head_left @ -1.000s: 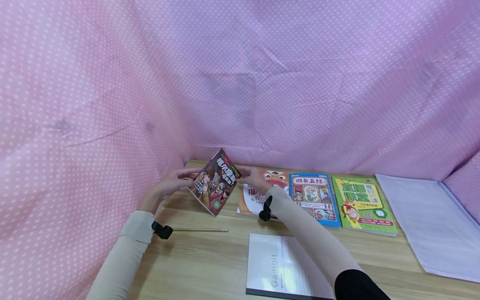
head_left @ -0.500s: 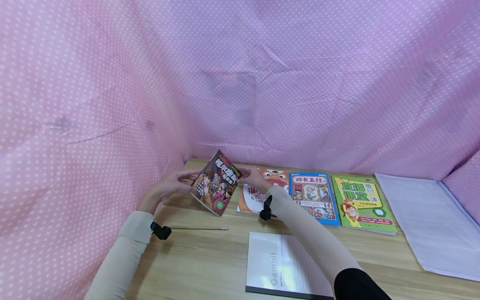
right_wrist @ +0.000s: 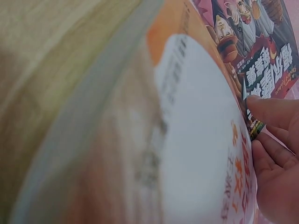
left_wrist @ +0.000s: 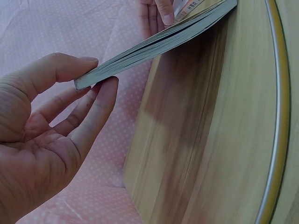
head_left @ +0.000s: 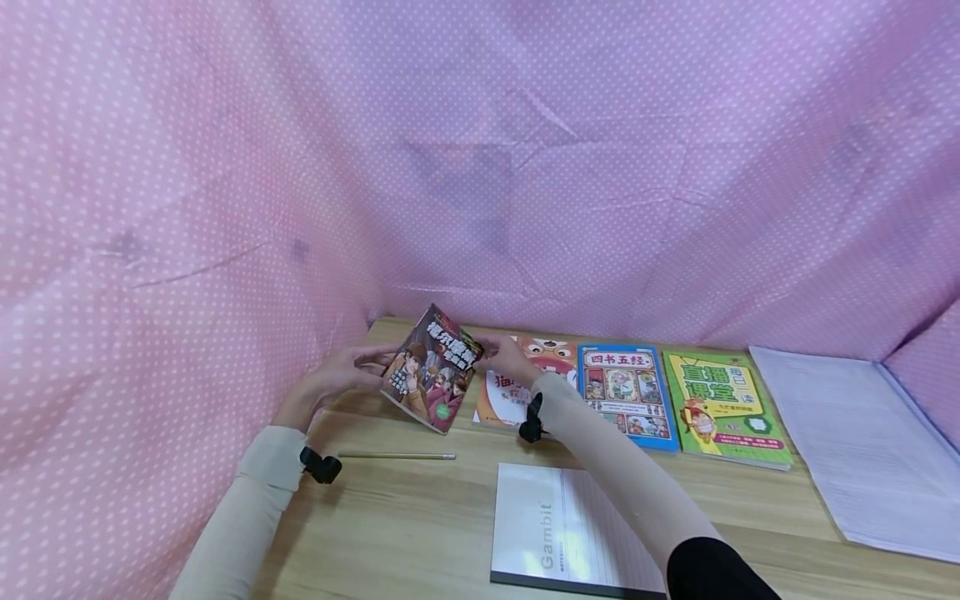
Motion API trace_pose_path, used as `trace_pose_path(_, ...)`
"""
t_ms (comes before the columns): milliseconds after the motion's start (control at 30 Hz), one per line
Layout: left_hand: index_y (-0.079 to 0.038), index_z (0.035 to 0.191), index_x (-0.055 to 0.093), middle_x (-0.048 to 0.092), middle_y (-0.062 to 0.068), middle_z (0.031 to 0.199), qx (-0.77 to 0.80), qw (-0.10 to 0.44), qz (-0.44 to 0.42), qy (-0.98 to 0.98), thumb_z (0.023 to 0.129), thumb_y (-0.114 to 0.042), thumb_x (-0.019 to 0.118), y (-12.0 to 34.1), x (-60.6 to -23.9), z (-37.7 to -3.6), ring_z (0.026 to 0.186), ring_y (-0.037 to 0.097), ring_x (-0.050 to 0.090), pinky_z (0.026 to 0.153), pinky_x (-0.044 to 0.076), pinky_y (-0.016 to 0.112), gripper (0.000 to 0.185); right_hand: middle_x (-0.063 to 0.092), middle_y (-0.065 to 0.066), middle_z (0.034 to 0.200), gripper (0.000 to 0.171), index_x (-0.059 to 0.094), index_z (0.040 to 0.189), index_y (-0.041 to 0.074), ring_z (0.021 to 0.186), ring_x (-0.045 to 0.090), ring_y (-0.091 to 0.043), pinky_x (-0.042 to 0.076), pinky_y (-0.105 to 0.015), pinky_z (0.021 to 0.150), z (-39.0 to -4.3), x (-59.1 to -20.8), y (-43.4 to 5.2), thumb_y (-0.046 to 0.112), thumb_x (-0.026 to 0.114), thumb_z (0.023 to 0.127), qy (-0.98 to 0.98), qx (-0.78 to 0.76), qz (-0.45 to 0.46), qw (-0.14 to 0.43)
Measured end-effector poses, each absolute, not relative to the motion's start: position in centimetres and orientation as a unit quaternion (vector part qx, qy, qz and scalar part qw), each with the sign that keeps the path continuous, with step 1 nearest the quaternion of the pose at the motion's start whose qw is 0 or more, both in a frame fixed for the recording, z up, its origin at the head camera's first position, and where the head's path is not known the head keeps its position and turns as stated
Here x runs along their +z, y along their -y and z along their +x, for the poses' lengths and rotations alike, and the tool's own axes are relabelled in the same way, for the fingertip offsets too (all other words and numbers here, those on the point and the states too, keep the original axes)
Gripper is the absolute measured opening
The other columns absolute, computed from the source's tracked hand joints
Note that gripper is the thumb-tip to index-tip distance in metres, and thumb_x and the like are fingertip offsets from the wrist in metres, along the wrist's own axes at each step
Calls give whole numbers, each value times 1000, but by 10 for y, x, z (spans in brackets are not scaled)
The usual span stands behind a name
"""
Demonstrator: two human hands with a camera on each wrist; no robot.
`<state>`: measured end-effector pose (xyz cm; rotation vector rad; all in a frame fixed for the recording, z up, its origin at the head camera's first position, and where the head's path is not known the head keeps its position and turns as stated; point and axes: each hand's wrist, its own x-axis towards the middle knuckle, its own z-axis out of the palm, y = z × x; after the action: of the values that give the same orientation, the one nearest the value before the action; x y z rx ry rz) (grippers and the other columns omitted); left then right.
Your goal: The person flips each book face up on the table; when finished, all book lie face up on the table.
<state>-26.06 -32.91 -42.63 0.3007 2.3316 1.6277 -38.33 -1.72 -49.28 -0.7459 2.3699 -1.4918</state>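
Observation:
A dark comic-style book (head_left: pixel 435 375) is held tilted above the table's back left, its illustrated cover facing up. The left hand (head_left: pixel 347 372) pinches its left edge; in the left wrist view the thumb lies on top and the fingers of the left hand (left_wrist: pixel 56 116) beneath, with the page edges (left_wrist: pixel 154 46) showing. At the opposite corner the right hand (head_left: pixel 512 358) pinches the book, thumb on the cover in the right wrist view, where the right hand (right_wrist: pixel 275 149) appears at the right edge. Beneath the right wrist lies an orange and white book (head_left: pixel 504 400), partly hidden.
A blue book (head_left: pixel 637 400) and a green book (head_left: pixel 727 408) lie in a row to the right. White sheeting (head_left: pixel 870 458) covers the table's right end. Nearer are a pencil (head_left: pixel 397 456) and a Gambit notebook (head_left: pixel 555 525). Pink dotted cloth (head_left: pixel 480 167) hangs behind and left.
The dark book has tipped flatter and its top corner has shifted slightly left and down. Both hands keep their pinch on it, almost in the same place.

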Motion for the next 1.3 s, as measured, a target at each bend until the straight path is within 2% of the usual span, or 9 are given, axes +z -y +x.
trace_pose_path(200, 1, 154, 40, 52, 33, 143, 543, 129, 92, -824, 86, 3, 70, 329, -430, -258, 122, 30, 61, 92, 55, 24, 75, 62, -14, 142, 59, 58, 143, 9, 124, 60, -32, 51, -45, 106, -383, -494, 18, 0, 75, 88, -808, -518, -251, 125)
trace_pose_path(467, -2, 153, 42, 56, 31, 141, 527, 127, 81, -836, 83, 1, 72, 331, -435, -256, 122, 31, 61, 92, 54, 23, 77, 60, -15, 143, 58, 60, 141, 7, 126, 58, -32, 51, -45, 105, -383, -494, 19, 0, 77, 86, -822, -496, -255, 116)
trace_pose_path(633, 1, 151, 44, 57, 31, 139, 518, 118, 100, -841, 82, 2, 73, 332, -439, -258, 120, 30, 63, 91, 54, 23, 75, 60, -15, 143, 58, 61, 140, 7, 126, 57, -33, 51, -47, 105, -382, -494, 19, 0, 78, 85, -833, -478, -256, 109)
trace_pose_path(800, 5, 150, 43, 55, 32, 142, 517, 133, 116, -838, 83, 1, 76, 333, -442, -256, 124, 40, 62, 97, 53, 27, 75, 61, -14, 141, 60, 61, 140, 8, 124, 58, -31, 51, -46, 104, -382, -494, 20, 0, 79, 83, -841, -466, -250, 112)
trace_pose_path(967, 3, 154, 39, 51, 32, 146, 521, 157, 105, -832, 82, -1, 78, 331, -441, -254, 129, 43, 58, 104, 52, 38, 82, 61, -14, 141, 60, 61, 140, 7, 123, 58, -31, 52, -45, 103, -382, -493, 20, -2, 78, 83, -840, -471, -242, 118)
trace_pose_path(1133, 0, 156, 36, 46, 32, 151, 523, 170, 93, -830, 81, 2, 77, 333, -444, -254, 132, 44, 55, 105, 52, 41, 85, 61, -14, 141, 58, 62, 139, 6, 124, 58, -31, 51, -45, 105, -380, -491, 21, -2, 78, 84, -845, -463, -240, 113)
trace_pose_path(1300, 4, 156, 32, 38, 33, 155, 517, 178, 101, -831, 83, 2, 74, 335, -449, -254, 134, 48, 51, 105, 52, 42, 84, 62, -14, 139, 55, 64, 136, 7, 124, 59, -31, 51, -45, 105, -378, -488, 22, -1, 78, 84, -850, -456, -235, 119)
